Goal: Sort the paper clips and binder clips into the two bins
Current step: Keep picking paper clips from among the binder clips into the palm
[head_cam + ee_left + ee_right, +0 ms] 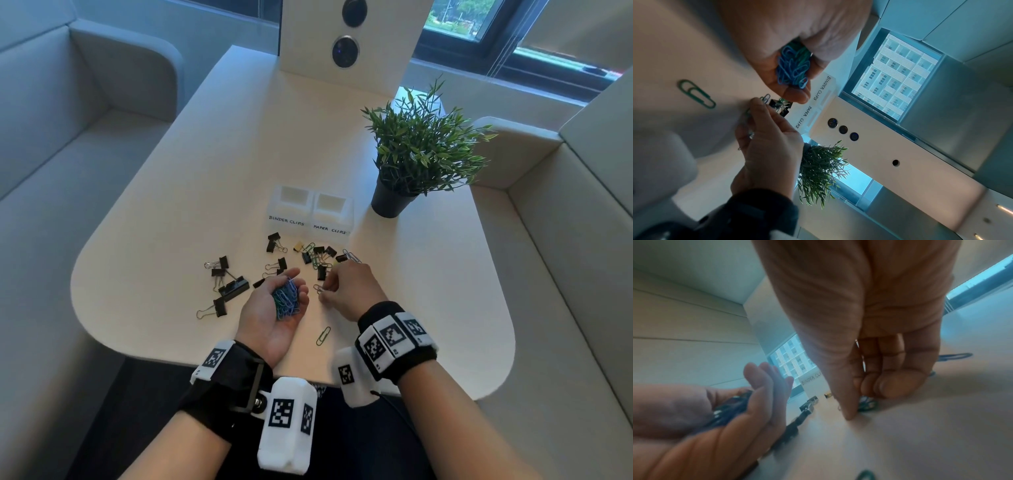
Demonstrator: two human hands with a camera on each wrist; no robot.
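Note:
My left hand [294,278] lies palm up and cupped, with loosely curved fingers, and carries a pile of blue and green paper clips [286,298] [793,68]. Just to its right, my right hand [324,291] reaches down to the table, with thumb and fingers pinching a paper clip [318,288] [765,98]. Both white bins stand behind the hands: "BINDER CLIPS" [287,220] on the left and "PAPER CLIPS" [329,229] on the right. Black binder clips [224,281] lie scattered at the left. A mixed heap of clips [318,257] sits before the bins. One green paper clip [323,335] [696,94] lies near the front edge.
A potted plant [421,147] stands right of the bins. A white panel with round lenses [346,51] rises at the table's far end. Grey sofas flank the white table [154,240], whose rounded front edge is close to my wrists.

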